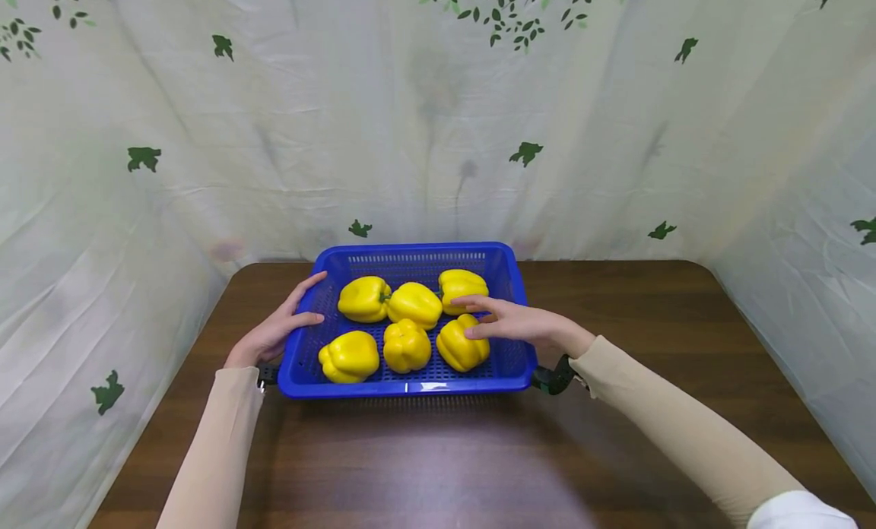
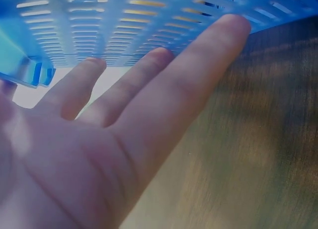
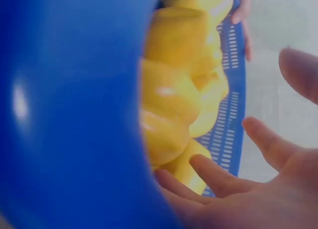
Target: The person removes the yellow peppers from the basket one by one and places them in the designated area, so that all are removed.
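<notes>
A blue plastic basket point(image 1: 411, 389) holds several yellow bell peppers, among them a front-left one point(image 1: 350, 356), a middle one point(image 1: 414, 305) and a front-right one point(image 1: 463, 343). At its left side my left hand point(image 1: 277, 327) grips the basket, thumb and a finger over the rim. The left wrist view shows other fingers point(image 2: 164, 90) stretched out against the slotted underside. My right hand point(image 1: 513, 321) reaches over the right rim with fingers spread and overlaps the right-hand peppers in the head view. In the right wrist view nothing lies between its fingers point(image 3: 271, 142).
Below is a brown wooden table point(image 1: 424, 460). Behind and along both sides hangs a pale curtain point(image 1: 411, 134) with green leaf prints. A dark wrist device point(image 1: 554, 375) sits by the basket's right front corner, another point(image 1: 268, 375) at the left.
</notes>
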`<state>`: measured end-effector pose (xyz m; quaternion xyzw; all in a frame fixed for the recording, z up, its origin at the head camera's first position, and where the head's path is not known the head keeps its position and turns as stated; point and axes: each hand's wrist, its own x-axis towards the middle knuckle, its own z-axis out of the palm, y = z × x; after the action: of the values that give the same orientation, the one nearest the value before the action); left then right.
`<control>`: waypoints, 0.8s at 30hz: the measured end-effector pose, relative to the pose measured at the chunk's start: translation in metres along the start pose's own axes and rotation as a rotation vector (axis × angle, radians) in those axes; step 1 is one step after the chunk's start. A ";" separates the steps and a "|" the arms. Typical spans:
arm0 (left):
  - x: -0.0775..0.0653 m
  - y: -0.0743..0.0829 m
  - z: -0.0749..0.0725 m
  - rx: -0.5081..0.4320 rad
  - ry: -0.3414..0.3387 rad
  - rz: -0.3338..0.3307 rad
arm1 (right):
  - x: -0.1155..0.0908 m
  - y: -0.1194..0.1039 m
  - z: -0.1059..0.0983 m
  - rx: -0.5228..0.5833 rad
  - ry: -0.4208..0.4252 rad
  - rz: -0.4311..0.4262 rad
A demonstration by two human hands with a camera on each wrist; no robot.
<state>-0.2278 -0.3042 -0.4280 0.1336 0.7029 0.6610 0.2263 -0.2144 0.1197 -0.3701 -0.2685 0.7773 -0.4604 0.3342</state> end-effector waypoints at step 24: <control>0.000 -0.001 0.002 0.002 0.032 0.009 | 0.028 -0.012 -0.012 -0.114 -0.171 0.249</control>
<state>-0.2263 -0.3023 -0.4291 0.1266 0.7065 0.6632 0.2119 -0.2403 0.1004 -0.3630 -0.2268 0.7981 -0.3461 0.4379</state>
